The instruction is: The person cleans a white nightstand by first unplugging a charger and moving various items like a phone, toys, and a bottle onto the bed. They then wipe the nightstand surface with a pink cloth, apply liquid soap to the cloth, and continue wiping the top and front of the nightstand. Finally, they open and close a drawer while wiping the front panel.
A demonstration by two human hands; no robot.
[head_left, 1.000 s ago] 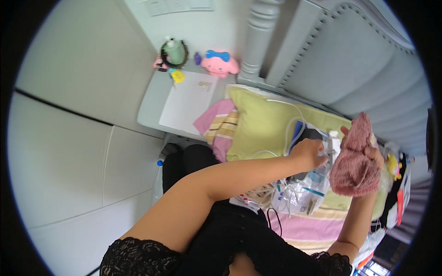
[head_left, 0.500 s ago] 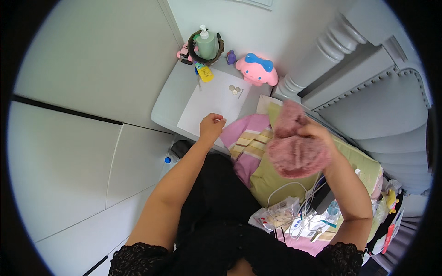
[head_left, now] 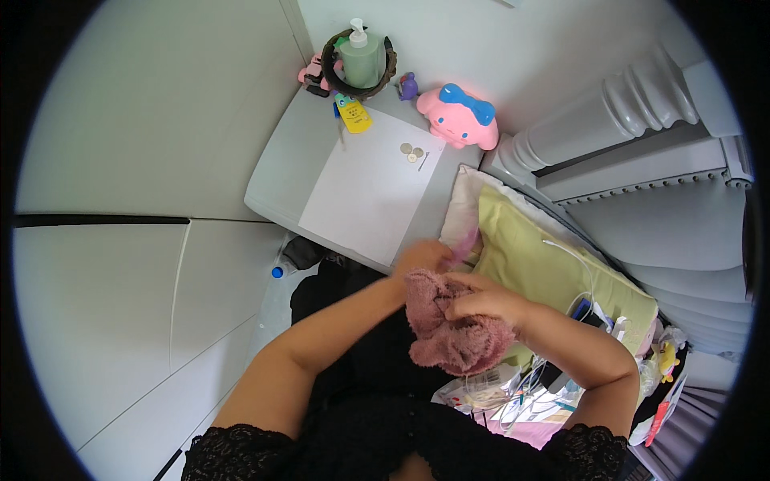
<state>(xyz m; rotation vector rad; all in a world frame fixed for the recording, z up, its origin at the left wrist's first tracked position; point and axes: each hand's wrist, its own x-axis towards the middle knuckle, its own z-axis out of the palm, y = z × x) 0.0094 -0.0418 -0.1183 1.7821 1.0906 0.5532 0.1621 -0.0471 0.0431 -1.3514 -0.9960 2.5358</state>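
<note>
Bunched in my right hand (head_left: 487, 303) is a dusty-pink fluffy cloth (head_left: 461, 341), the fingers wrapped into its folds. It hangs over my lap at the near edge of the bed. My left hand (head_left: 423, 258) is smeared by motion beside the cloth's upper left end, close to the near corner of the table. Its fingers do not show clearly. Just past it, a blurred patch of purple-pink fabric (head_left: 463, 245) lies by the green pillow (head_left: 521, 248); whether my left hand grips that fabric, I cannot tell.
A grey bedside table (head_left: 277, 164) bears a white sheet (head_left: 365, 188), coins (head_left: 411, 151), a pink figure (head_left: 459, 120), and a pump bottle (head_left: 361, 60) in a round holder. Cables and plastic packets (head_left: 489, 385) lie on the bed. A padded headboard (head_left: 666, 224) stands at right.
My right hand has brought the fluffy cloth down and left, toward my lap. My left hand has moved right and nearer, off the table. The striped fabric on the pillow has mostly gone from sight.
</note>
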